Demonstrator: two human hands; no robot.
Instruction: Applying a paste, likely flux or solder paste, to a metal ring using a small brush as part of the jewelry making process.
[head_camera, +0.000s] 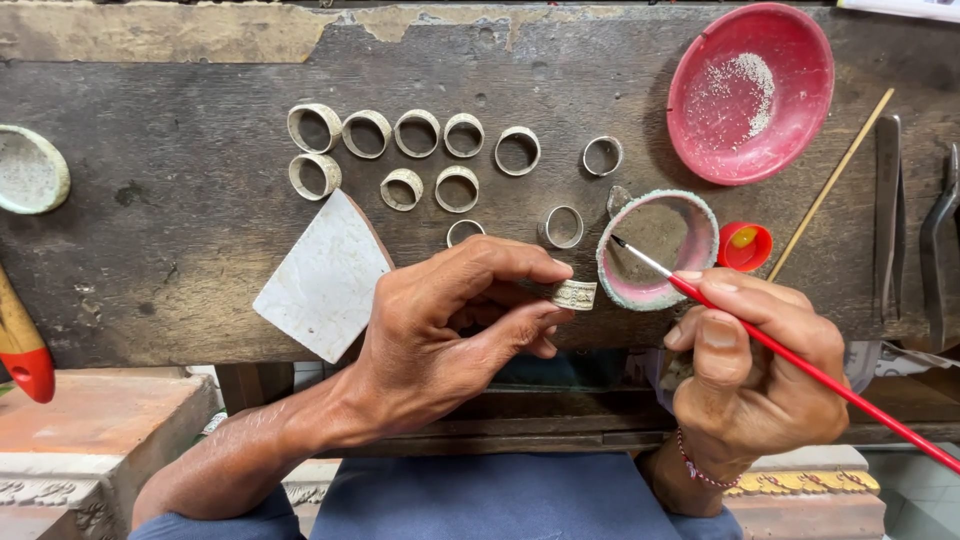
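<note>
Your forearms rise from the bottom edge over a blue lap; your left hand (440, 335) pinches a small engraved metal ring (574, 294) between thumb and fingertips, holding it just left of the small pink-rimmed bowl (706, 215); your right hand (750, 375) is closed in a pen grip round a thin red-handled brush (800, 365), whose fine tip reaches into that bowl; a red beaded bracelet (695, 468) sits on the right wrist.

The held ring is off the desk (180, 240), just beside the bowl's lower left rim; loose rings (420, 150) of the same kind lie in two rough rows up and to the left of the bowl, with two more (562, 227) close to its left side; a white tile shard (325, 275) lies further left of the bowl, touching your left hand's knuckles in view; a small red cap (745, 247) with a yellow centre sits touching the bowl's right side; a large red dish (750, 90) with pale grains stands above the bowl; a thin wooden stick (830, 185) slants to the bowl's right; beyond it lie dark metal pliers (938, 240); far left of the bowl, at the desk's edge, a pale round dish (30, 170) is partly cut off, and below it a red-tipped tool handle (22, 345).
</note>
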